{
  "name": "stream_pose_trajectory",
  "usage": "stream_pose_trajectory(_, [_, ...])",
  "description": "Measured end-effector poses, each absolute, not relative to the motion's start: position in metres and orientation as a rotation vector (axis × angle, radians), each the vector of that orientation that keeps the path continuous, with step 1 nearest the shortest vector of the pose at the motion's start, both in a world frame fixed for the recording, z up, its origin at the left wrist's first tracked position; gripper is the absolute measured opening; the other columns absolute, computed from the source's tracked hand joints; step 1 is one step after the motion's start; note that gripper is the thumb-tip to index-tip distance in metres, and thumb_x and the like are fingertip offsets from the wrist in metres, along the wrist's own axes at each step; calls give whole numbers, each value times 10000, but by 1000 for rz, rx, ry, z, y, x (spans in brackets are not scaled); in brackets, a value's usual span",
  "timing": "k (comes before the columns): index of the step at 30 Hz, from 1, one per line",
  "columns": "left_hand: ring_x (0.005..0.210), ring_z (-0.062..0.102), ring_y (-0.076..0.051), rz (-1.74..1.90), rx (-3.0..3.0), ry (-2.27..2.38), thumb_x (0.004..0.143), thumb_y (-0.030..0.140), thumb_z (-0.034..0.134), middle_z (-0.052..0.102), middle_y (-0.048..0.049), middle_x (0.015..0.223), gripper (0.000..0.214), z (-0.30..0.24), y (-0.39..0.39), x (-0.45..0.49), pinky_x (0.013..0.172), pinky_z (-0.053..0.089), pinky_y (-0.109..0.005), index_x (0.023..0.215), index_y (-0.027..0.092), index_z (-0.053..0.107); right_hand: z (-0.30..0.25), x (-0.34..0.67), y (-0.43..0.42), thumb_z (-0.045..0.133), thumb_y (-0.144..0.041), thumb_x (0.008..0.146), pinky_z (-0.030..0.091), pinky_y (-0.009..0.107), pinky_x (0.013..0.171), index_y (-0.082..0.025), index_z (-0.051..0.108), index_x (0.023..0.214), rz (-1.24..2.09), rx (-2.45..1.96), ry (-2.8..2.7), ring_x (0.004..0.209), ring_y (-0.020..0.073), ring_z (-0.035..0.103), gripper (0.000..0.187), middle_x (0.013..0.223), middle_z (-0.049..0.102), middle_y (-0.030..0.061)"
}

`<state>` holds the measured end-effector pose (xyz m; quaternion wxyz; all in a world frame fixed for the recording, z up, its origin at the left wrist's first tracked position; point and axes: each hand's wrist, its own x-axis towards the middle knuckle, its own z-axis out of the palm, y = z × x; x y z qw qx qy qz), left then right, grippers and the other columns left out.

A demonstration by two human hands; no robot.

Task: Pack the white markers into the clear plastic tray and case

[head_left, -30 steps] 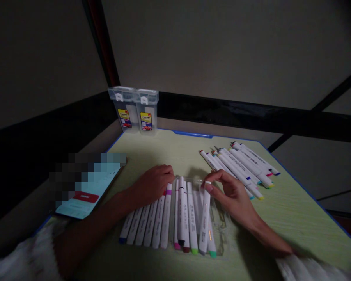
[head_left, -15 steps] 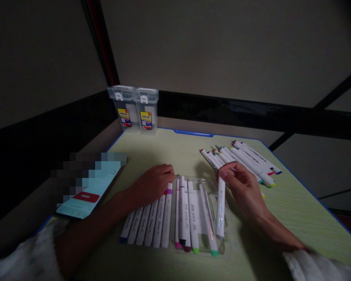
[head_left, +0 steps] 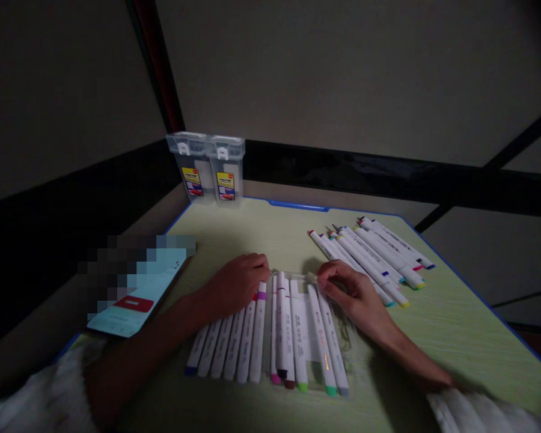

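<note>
I have the right hand (head_left: 355, 296) narrow at the upper end of the grey-tipped marker (head_left: 334, 343) lying in the clear case (head_left: 314, 371); the left hand (head_left: 241, 282) curls over the marker row (head_left: 233, 352) beside it. Whether either grips, I can't tell. Loose markers (head_left: 365, 260) lie beyond.

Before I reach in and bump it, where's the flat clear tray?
In the head view, the tray lies lower centre, just right of the marker row, by the right hand.
</note>
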<state>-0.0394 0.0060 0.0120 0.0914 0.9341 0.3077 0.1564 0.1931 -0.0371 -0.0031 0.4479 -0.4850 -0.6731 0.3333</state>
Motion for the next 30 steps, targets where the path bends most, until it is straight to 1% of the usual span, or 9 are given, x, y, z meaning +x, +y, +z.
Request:
stream_pose_trajectory(3, [754, 475, -144, 459, 2769, 914, 780, -2, 328, 519, -34, 795, 248, 13, 6, -39, 704, 385, -250, 681, 137, 508, -1, 195, -37, 551, -282, 786, 407, 352, 751, -204, 559, 726, 768, -1209, -1707, 801, 187, 532, 99, 820, 548, 31])
stream_pose_trajectory(6, [745, 475, -142, 450, 2766, 914, 784, -1, 327, 517, -36, 793, 250, 14, 6, -39, 700, 385, -247, 675, 135, 507, 5, 197, -40, 561, -293, 794, 387, 412, 869, -222, 566, 873, 668, -1210, -1835, 970, 219, 519, 106, 985, 543, 53])
stream_pose_trajectory(9, [745, 475, -141, 453, 2770, 912, 789, 2, 326, 518, -36, 797, 250, 14, 6, -39, 706, 386, -247, 685, 134, 511, 8, 200, -45, 589, -340, 785, 315, 475, 975, -265, 483, 1135, 592, -1174, -2058, 1172, 258, 399, 373, 1217, 457, 70])
stream_pose_trajectory(11, [750, 474, -142, 449, 2774, 918, 788, 3, 325, 519, -36, 802, 251, 13, 6, -40, 712, 388, -248, 692, 136, 515, 6, 202, -47, 609, -399, 767, 264, 506, 1013, -290, 321, 1299, 574, -1135, -2196, 1261, 283, 289, 614, 1349, 340, 83])
stream_pose_trajectory(13, [755, 475, -144, 443, 2775, 922, 789, 7, 326, 521, -38, 805, 249, 13, 6, -40, 718, 390, -251, 692, 136, 515, 1, 203, -48, 623, -461, 738, 231, 527, 1027, -294, 169, 1374, 571, -1114, -2279, 1301, 306, 208, 800, 1416, 236, 102])
stream_pose_trajectory(15, [759, 476, -146, 447, 2770, 921, 791, 8, 326, 522, -40, 802, 248, 14, 6, -39, 720, 391, -253, 689, 135, 513, -4, 204, -48, 628, -502, 714, 219, 544, 1028, -287, 100, 1397, 577, -1121, -2316, 1313, 327, 172, 889, 1438, 189, 116])
stream_pose_trajectory(17, [759, 478, -146, 448, 2765, 919, 791, 7, 324, 523, -41, 802, 248, 14, 5, -39, 719, 391, -254, 691, 135, 512, -7, 205, -48, 628, -521, 704, 216, 554, 1026, -281, 89, 1404, 582, -1138, -2322, 1315, 338, 162, 916, 1446, 181, 118])
stream_pose_trajectory(25, [755, 481, -148, 436, 2773, 923, 796, 5, 318, 527, -42, 800, 255, 15, 5, -38, 711, 389, -257, 702, 131, 519, -9, 205, -49, 633, -523, 698, 210, 546, 1034, -271, 106, 1409, 537, -1217, -2330, 1323, 332, 136, 919, 1458, 176, 107])
stream_pose_trajectory(30, [750, 474, -144, 452, 2763, 917, 797, 8, 324, 519, -39, 798, 248, 14, 6, -39, 715, 388, -252, 689, 133, 509, -8, 203, -49, 625, -543, 695, 198, 539, 1038, -246, 130, 1408, 530, -1268, -2337, 1325, 328, 133, 917, 1456, 182, 123])
